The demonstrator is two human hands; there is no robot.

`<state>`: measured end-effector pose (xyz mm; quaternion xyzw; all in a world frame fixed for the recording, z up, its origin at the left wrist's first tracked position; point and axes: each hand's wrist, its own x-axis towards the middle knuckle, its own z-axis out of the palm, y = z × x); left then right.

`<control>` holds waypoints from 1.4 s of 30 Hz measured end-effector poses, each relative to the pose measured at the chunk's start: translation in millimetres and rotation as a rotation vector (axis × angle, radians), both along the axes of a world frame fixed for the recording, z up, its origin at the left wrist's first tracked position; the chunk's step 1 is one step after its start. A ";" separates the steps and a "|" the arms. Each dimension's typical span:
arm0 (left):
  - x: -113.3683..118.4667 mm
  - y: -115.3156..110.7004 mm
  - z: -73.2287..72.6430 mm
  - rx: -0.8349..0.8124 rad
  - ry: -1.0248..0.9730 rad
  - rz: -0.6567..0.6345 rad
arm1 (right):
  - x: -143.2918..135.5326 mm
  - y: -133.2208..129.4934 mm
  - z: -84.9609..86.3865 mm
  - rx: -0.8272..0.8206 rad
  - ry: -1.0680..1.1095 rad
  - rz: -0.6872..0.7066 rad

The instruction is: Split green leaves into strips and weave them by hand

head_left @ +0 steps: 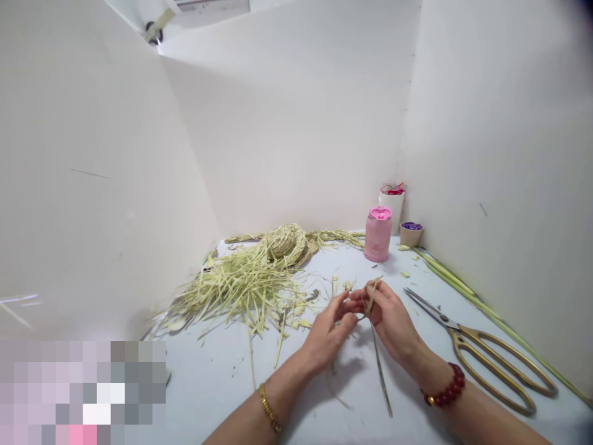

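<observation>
My left hand point(330, 332) and my right hand point(391, 318) meet above the table, fingertips close together. A thin green grass strip point(382, 377) runs between them, and its darker tail hangs down below my right hand. My right thumb and fingers pinch the strip where it bends into a small loop. The left fingers are curled in at the same spot, with the thumb by the strip; part of their grip is hidden. Large scissors point(456, 327) with gold handles lie just right of my right hand, blades pointing away.
Left of my hands spreads a heap of loose straw point(241, 284). Behind it sits a coiled straw braid point(286, 242). A pink lidded bottle point(378, 238), a white cup point(393, 203) and a small tub point(411, 236) stand at the back right. Long green stalks point(482, 303) lie along the right wall.
</observation>
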<state>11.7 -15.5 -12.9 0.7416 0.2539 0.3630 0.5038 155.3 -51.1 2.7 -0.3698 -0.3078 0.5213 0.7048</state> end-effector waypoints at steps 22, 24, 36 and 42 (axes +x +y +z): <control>0.1 -2.0 6.0 -0.279 -0.005 -0.053 | -4.7 -0.1 -8.1 0.013 -0.202 -0.006; -1.6 -0.3 4.6 -0.308 0.017 -0.061 | -2.0 0.3 -5.8 0.011 -0.158 0.026; -6.3 3.7 3.0 -0.282 0.139 -0.058 | 9.5 3.5 2.5 0.031 -0.011 0.046; -7.3 5.1 3.9 -0.290 0.138 -0.022 | 61.5 24.5 -3.9 0.042 0.053 -0.172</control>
